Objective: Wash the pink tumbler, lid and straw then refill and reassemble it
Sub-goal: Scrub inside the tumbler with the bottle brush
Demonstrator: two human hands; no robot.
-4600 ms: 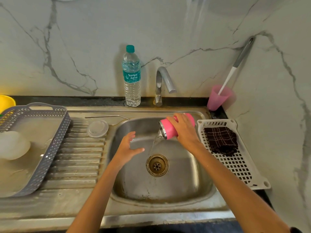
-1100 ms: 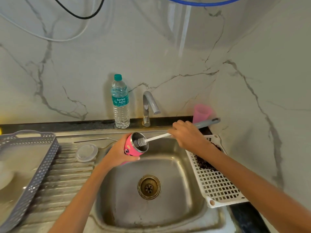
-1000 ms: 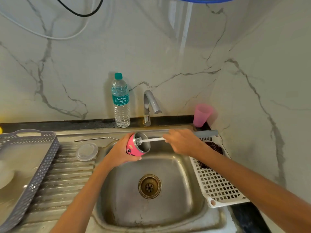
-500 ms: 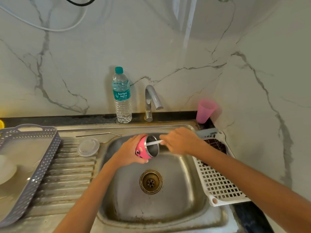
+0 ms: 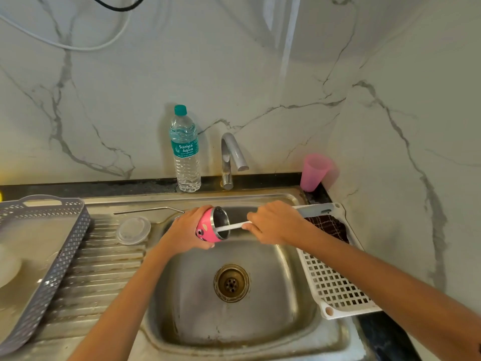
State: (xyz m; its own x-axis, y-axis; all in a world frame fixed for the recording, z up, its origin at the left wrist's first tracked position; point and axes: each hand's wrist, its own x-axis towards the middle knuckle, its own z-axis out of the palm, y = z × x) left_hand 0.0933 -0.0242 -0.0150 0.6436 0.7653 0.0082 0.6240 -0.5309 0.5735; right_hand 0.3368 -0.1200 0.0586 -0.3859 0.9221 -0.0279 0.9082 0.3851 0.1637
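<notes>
- The brush (image 5: 233, 226) has gone deeper into the pink tumbler (image 5: 205, 229): a second ago its bristle head sat at the steel mouth, now only the white shaft shows and the head is hidden inside
- The right hand (image 5: 276, 222) is clamped round the brush and has moved closer to the mouth; the left hand (image 5: 186, 230) is wrapped round the tumbler, holding it on its side over the back of the sink (image 5: 260, 321), mouth toward the right
- That reads as scrubbing the inside, so the wash looks to be at an early stage; the lid (image 5: 133, 230) and straw (image 5: 145, 210) lie untouched on the draining board to the left, and the water bottle (image 5: 185, 152) stands capped by the tap (image 5: 230, 157)
- Against the earliest frame, the right hand was then tipping water out of the tumbler and the left was empty; the brush stood in the pink cup (image 5: 313, 171), which now holds nothing
</notes>
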